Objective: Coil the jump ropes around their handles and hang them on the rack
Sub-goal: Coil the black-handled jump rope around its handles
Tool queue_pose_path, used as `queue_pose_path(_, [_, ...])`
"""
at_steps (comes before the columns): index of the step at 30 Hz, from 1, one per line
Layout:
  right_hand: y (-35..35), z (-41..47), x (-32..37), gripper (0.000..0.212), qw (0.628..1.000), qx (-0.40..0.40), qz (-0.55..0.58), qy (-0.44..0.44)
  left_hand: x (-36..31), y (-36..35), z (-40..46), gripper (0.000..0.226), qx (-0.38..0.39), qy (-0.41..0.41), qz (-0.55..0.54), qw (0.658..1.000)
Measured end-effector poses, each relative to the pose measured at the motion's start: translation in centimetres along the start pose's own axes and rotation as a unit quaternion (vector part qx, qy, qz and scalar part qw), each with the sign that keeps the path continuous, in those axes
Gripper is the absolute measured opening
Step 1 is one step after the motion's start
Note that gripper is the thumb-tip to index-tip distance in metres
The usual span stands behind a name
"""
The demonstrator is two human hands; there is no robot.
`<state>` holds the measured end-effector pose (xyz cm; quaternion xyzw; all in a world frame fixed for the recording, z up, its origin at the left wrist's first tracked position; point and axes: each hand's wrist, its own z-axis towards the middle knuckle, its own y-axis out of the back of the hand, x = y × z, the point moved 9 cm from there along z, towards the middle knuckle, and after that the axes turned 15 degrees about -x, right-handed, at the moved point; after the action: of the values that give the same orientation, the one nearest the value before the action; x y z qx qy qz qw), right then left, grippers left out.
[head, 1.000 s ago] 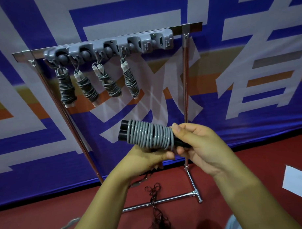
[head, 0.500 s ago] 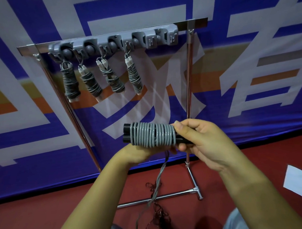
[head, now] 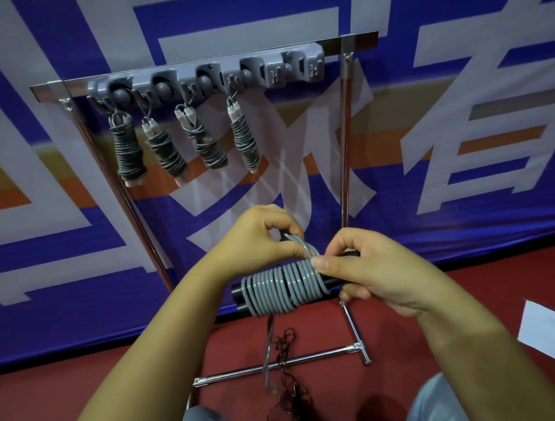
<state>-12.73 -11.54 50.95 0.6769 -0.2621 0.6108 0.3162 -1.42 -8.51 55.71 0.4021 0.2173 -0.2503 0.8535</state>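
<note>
The right hand grips the pair of black handles at their right end, its fingers curled under them and the thumb pressed on top, right at the last turn of the grey jump rope. The rope is wound in tight, neat turns round both handles, which lie nearly level in front of the person, below the rack. The left hand is above and behind the coil, thumb and forefinger pinching a loop of the rope where it lifts off the right end of the winding. A loose tail of the rope hangs down from the coil toward the red floor, ending near a tangle of dark thread.

On the rack's grey hook strip four coiled jump ropes hang side by side from the left hooks (the rightmost holder shows nothing hanging from it). A blue banner with large white characters stands behind the rack, and a white sheet lies on the floor at the right.
</note>
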Motion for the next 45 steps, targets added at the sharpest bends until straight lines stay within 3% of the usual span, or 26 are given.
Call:
queue_pose_path(5, [0.0,1.9,-2.5,0.026,0.995,-0.041,-0.087,-0.006,-1.2,-0.1,0.0,0.019,-0.014,-0.093,0.166,0.982])
queue_pose_path(10, [0.2,3.0,-4.5,0.02,0.99,-0.086,-0.107,-0.013,0.3,-0.8,-1.0,0.019,0.002,-0.016,0.22,0.975])
queue_pose_path(16, [0.6,2.7,-3.8,0.017,0.979,-0.141,-0.139,0.048,0.4,-0.3,-1.1,0.018,0.035,0.032,0.238,0.97])
queue_pose_path(23, [2.0,2.1,-2.8,0.027,0.956,-0.228,-0.144,0.117,-0.8,0.0,-1.5,0.009,0.105,0.132,0.091,0.981])
queue_pose_path(26, [3.0,1.8,-2.0,0.029,0.943,-0.261,-0.137,0.153,-0.6,-0.8,-2.6,0.019,0.089,0.191,-0.045,0.977])
queue_pose_path(29, [3.8,1.4,-1.2,0.029,0.943,-0.266,-0.105,0.168,0.5,-1.8,-4.4,0.026,0.031,0.261,-0.235,0.936])
queue_pose_path(33, [4.0,0.7,-0.5,0.025,0.934,-0.289,-0.066,0.201,1.4,-3.5,-6.2,0.008,-0.038,0.331,-0.452,0.828])
queue_pose_path(35, [4.1,0.6,-0.4,0.023,0.932,-0.298,-0.041,0.203,1.5,-3.9,-6.7,0.005,-0.041,0.335,-0.447,0.829])
queue_pose_path(41, [4.5,1.1,-1.2,0.018,0.935,-0.31,0.07,0.16,1.7,-3.3,-6.3,0.021,-0.007,0.315,-0.321,0.893])
queue_pose_path(45, [5.0,2.2,-0.3,0.018,0.927,-0.326,0.094,0.158,2.0,-3.6,-6.0,0.035,-0.025,0.341,-0.333,0.879])
